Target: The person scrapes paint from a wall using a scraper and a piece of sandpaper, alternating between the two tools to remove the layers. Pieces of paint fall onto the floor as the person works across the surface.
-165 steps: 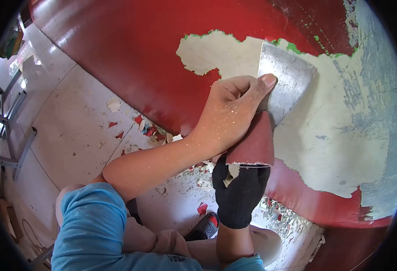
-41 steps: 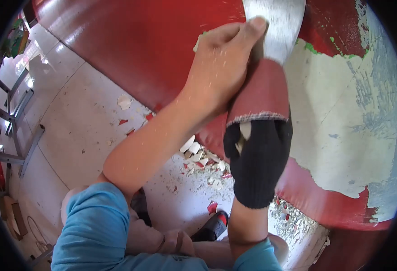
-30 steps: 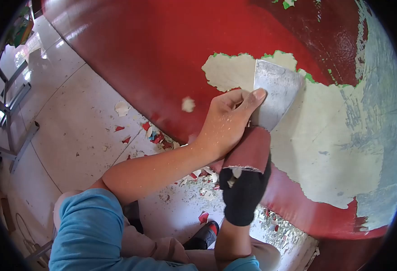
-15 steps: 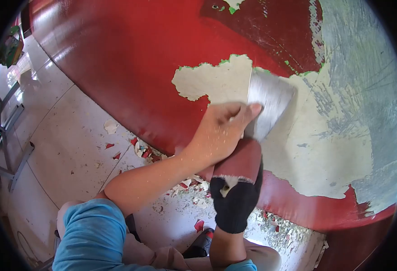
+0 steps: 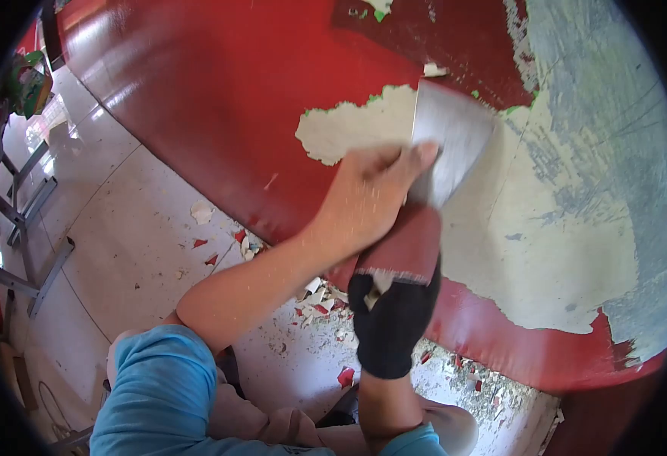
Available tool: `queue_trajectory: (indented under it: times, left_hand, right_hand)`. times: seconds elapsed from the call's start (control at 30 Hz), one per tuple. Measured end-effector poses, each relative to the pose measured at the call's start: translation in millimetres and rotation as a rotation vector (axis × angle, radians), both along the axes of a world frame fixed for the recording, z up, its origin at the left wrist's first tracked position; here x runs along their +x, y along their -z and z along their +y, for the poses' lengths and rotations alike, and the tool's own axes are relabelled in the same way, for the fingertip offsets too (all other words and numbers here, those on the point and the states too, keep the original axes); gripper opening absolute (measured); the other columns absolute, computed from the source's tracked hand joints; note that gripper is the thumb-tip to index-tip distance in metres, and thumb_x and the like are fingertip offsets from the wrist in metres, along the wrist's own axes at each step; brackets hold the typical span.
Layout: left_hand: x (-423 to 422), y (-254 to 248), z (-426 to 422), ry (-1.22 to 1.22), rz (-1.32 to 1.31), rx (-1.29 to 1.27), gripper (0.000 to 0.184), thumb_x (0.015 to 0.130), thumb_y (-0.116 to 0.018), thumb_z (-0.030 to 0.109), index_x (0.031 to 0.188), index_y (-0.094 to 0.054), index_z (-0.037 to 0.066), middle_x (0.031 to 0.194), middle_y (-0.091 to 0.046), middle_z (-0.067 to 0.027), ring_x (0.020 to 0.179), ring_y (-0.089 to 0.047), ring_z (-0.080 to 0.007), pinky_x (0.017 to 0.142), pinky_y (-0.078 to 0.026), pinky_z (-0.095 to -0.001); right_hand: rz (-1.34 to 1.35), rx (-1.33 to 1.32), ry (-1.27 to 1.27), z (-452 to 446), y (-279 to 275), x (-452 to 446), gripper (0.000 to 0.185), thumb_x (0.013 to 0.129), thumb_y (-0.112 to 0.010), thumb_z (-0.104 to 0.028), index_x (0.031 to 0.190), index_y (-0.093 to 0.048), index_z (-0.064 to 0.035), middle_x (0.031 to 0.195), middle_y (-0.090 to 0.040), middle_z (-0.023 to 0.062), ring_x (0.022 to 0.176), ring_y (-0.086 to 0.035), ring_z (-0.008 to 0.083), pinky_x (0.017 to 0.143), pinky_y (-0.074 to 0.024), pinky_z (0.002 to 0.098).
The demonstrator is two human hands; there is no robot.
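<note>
Floor = pale tile, grubby, w/ red & off-white chips thick along the base of a big curved red surface. Pale patch, cream going grey at far R, covers the R side of it; ragged edge, bits of green along the top rim.

Scraper, wide metal blade, lies over the patch approx mid-view, broad end up & away from the person, narrow end down twd the wrist. Small off-white flake just past the blade's top edge. Can't tell if the whole edge touches.

L hand: bare, dusted w/ pale specks, clamped on the blade's lower L side; thumb on top, other fingers curled, partly hidden.

R hand: in black glove w/ a hole near the thumb, clamped on the scraper's handle end; fingers & handle hidden under a maroon cover.

Blue sleeve on L arm, light trousers below, dark shoe btwn the knees, partly hidden. Metal frame on the floor at far L, well apart from both hands.
</note>
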State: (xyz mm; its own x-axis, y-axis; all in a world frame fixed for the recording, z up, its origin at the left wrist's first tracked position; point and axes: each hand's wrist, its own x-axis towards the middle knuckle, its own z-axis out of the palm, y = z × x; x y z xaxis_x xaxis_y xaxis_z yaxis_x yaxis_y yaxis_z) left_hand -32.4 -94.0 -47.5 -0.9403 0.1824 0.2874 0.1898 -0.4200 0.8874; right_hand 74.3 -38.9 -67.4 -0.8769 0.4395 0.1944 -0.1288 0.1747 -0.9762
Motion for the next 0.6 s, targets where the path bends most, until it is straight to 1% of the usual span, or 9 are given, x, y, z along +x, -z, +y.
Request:
queue_trajectory:
  times: [0.03,0.17,0.2,0.23,0.3,0.43,0.5,0.53,0.6]
  left_hand:
    - [4,9,3,-0.051,0.046,-0.104,0.047,0.092,-0.054,0.038,0.061,-0.047,0.004,0.058,-0.037,0.0074,0.057,-0.03,-0.0031,0.048,-0.025,-0.024]
    - [8,15,2,0.065,-0.044,-0.028,0.048,0.092,-0.054,0.037,0.061,-0.046,0.002,0.058,-0.035,0.007,0.058,-0.03,-0.0035,0.049,-0.024,-0.0247]
    - [5,19,4,0.079,-0.004,-0.053,0.047,0.092,-0.054,0.037,0.061,-0.048,0.001,0.058,-0.037,0.0066,0.058,-0.031,-0.0039,0.049,-0.026,-0.0244]
    - [6,14,4,0.088,0.001,-0.05,0.047,0.092,-0.054,0.037,0.061,-0.048,0.001,0.058,-0.037,0.0066,0.058,-0.031,-0.0039,0.049,-0.026,-0.0244]
    - [13,0,0,0.172,-0.001,-0.153,0.04,0.091,-0.056,0.037,0.077,-0.062,0.0,0.067,-0.051,0.0057,0.064,-0.041,-0.0018,0.057,-0.034,-0.0204]
    - [8,2,4,0.184,-0.013,-0.247,0.04,0.091,-0.055,0.037,0.077,-0.062,0.0,0.066,-0.051,0.0056,0.064,-0.041,-0.0019,0.057,-0.034,-0.0204]
    - [11,5,12,0.091,-0.001,-0.154,0.043,0.092,-0.053,0.037,0.068,-0.055,0.001,0.061,-0.043,0.0053,0.06,-0.033,-0.0036,0.051,-0.028,-0.0241]
    - [11,4,12,0.084,0.005,-0.17,0.043,0.092,-0.053,0.037,0.068,-0.055,0.001,0.061,-0.043,0.0053,0.06,-0.033,-0.0036,0.051,-0.028,-0.0241]
    - [10,0,9,0.108,-0.104,-0.22,0.037,0.091,-0.057,0.037,0.091,-0.064,0.001,0.07,-0.053,0.0059,0.064,-0.044,-0.0009,0.056,-0.035,-0.0192]
  right_hand:
    - [0.024,0.162,0.017,1,2,-2,0.056,0.071,-0.066,-0.018,0.118,-0.047,0.0068,0.117,-0.051,0.0273,0.109,-0.049,0.0449,0.092,-0.0407,0.0489]
    - [0.092,0.794,0.127,7,38,-2,0.056,0.072,-0.067,-0.019,0.118,-0.047,0.006,0.118,-0.05,0.0273,0.11,-0.048,0.0449,0.094,-0.0391,0.0482]
    - [0.101,0.957,0.158,12,53,0,0.056,0.072,-0.067,-0.019,0.118,-0.047,0.0057,0.119,-0.05,0.0273,0.11,-0.048,0.0449,0.095,-0.0387,0.0481]
    - [0.102,0.96,0.169,12,52,1,0.056,0.072,-0.067,-0.019,0.118,-0.047,0.0057,0.119,-0.05,0.0273,0.11,-0.048,0.0449,0.095,-0.0387,0.0481]
    - [0.073,0.841,0.168,11,50,4,0.057,0.072,-0.067,-0.019,0.119,-0.047,0.0056,0.119,-0.05,0.027,0.11,-0.048,0.0444,0.094,-0.0392,0.0477]
    - [0.045,0.579,0.153,10,42,5,0.057,0.072,-0.068,-0.019,0.119,-0.046,0.0052,0.119,-0.05,0.0265,0.109,-0.049,0.0433,0.093,-0.0402,0.0469]
    - [0.034,0.444,0.134,11,36,6,0.058,0.072,-0.069,-0.019,0.119,-0.046,0.005,0.119,-0.05,0.0262,0.109,-0.049,0.0428,0.092,-0.0407,0.0465]
    - [0.027,0.372,0.118,12,34,7,0.058,0.072,-0.069,-0.019,0.119,-0.046,0.0049,0.119,-0.05,0.026,0.108,-0.05,0.0425,0.091,-0.041,0.0463]
    - [0.017,0.217,0.075,12,29,8,0.058,0.072,-0.07,-0.019,0.12,-0.045,0.0047,0.119,-0.05,0.0257,0.108,-0.05,0.042,0.091,-0.0415,0.0459]
